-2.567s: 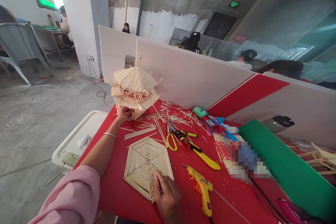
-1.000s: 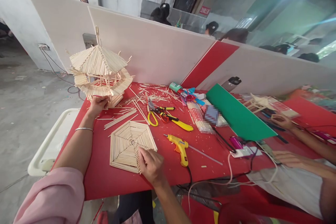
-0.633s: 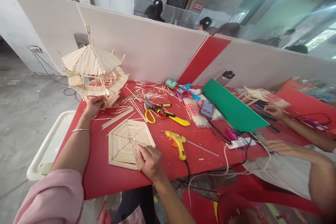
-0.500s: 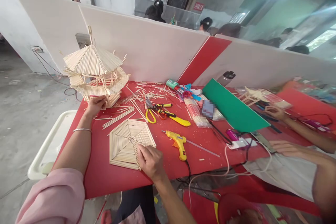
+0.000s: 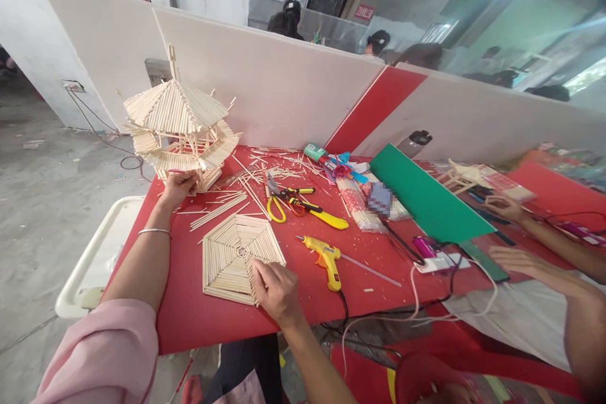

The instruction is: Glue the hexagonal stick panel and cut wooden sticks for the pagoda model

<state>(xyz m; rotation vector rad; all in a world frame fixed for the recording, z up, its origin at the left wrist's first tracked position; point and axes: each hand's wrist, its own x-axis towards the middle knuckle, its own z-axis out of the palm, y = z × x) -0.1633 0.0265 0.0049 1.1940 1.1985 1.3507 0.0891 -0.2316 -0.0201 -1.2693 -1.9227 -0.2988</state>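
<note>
A model pavilion of thin wooden sticks (image 5: 177,117), with two roof tiers and a spire, stands at the table's far left. My left hand (image 5: 180,188) reaches to its lower front, fingers closed at the base; the fingertips are partly hidden. Nearer me lies a flat hexagonal stick panel (image 5: 227,262), its sticks set in rings. Curled over the panel's right edge, my right hand (image 5: 277,287) is closed and touches it; whatever its fingers hold is hidden. Right of that hand lies a yellow glue gun (image 5: 324,259) with a clear glue stick in its back.
Loose sticks (image 5: 220,209), yellow-handled pliers (image 5: 303,205) and scissors (image 5: 276,209) lie mid-table. Bagged sticks (image 5: 357,202), a green board (image 5: 426,196) and a white power strip (image 5: 445,263) are farther right. A co-worker's hands (image 5: 504,208) are at right. A white partition (image 5: 265,88) backs the table.
The whole view has shifted slightly to the right. Both my hands keep nearly the same places, at the pavilion's base and on the hexagonal panel.
</note>
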